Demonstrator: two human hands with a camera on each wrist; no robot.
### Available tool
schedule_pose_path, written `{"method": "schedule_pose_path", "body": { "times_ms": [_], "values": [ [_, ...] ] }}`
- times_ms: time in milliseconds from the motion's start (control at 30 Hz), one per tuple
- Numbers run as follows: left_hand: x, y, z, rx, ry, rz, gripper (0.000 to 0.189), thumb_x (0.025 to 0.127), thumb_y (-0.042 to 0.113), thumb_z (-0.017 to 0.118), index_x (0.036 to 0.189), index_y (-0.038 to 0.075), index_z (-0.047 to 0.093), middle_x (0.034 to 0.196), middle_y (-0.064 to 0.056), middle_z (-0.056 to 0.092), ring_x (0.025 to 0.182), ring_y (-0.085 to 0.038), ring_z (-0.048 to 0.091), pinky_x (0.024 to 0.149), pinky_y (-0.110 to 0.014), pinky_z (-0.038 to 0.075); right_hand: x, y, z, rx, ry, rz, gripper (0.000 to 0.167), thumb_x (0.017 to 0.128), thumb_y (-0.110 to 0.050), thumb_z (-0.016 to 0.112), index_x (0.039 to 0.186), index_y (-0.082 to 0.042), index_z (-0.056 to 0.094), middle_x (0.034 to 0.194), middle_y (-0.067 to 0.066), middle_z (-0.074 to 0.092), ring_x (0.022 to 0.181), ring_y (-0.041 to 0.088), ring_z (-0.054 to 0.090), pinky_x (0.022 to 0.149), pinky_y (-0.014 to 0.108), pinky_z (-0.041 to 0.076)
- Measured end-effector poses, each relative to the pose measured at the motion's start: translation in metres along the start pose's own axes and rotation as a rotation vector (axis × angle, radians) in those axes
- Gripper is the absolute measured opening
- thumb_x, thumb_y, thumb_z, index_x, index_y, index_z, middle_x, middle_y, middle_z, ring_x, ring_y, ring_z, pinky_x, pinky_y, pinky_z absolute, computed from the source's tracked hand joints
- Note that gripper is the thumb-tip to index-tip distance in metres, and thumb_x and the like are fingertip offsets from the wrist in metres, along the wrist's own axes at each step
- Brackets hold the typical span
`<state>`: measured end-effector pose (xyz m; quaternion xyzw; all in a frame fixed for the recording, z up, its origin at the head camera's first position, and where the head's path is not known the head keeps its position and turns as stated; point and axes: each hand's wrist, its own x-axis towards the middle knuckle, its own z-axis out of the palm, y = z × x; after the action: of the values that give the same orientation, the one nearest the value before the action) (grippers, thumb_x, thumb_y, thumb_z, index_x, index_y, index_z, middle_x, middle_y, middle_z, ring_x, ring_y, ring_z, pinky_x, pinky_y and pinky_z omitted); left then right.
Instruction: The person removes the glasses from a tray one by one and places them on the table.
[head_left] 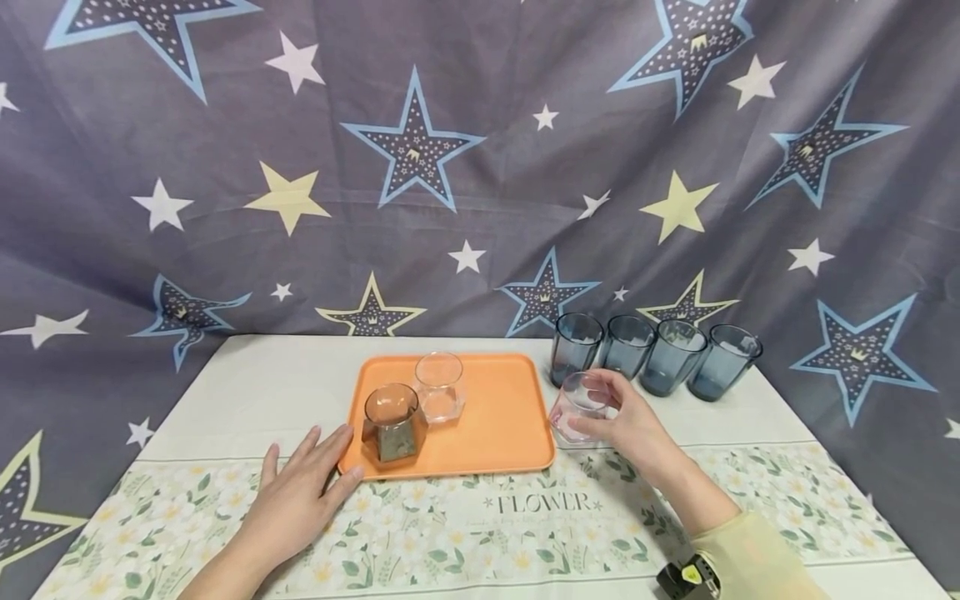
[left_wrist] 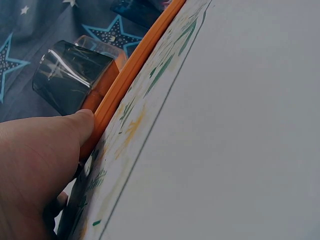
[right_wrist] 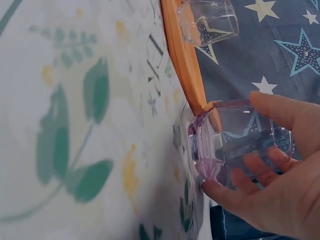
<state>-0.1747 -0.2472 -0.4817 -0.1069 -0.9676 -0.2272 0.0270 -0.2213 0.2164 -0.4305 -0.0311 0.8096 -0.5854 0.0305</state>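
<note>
The head view is bright, both wrist views dimmer, with the tablecloth (right_wrist: 120, 125) blurred in the right one.

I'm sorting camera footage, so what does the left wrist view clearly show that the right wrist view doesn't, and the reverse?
Only the left wrist view shows the left hand, its thumb at the rim of the flat orange tray, and a smoky-grey angular glass.

Only the right wrist view clearly shows the right hand gripping a pink-tinted transparent glass with a faceted base.

Both share the tray, a clear colourless glass, the pale floral-printed cloth and the dark star-patterned curtain.
</note>
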Motion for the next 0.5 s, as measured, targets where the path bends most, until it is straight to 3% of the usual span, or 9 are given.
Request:
{"method": "schedule_pose_path", "body": {
  "times_ms": [233,500],
  "values": [
    [0.0011,-0.0006,-0.0015,-0.005,0.004,-0.004,0.078,0.113,0.061,0.054,0.169,0.008,0.046,0.171,-0.017,0.046,0.162,-0.052,0.027,0.121,-0.083,-0.005,0.0034,0.0019,-0.0018,-0.046,-0.022,-0.041,0.083,0.099,-0.014,0.087,0.165,-0.004,0.038,0.163,0.021,0.048,0.153,0.04,0.044,0.112,0.041,0.053],
    [0.0013,0.0016,0.0003,-0.002,-0.005,-0.007,0.077,0.113,0.059,0.056,0.169,0.008,0.047,0.171,-0.017,0.046,0.162,-0.052,0.027,0.121,-0.084,-0.005,0.0004,0.0019,-0.0034,-0.031,-0.025,-0.026,0.084,0.099,-0.013,0.086,0.166,-0.004,0.036,0.162,0.022,0.048,0.152,0.041,0.045,0.108,0.038,0.055]
  ]
}}
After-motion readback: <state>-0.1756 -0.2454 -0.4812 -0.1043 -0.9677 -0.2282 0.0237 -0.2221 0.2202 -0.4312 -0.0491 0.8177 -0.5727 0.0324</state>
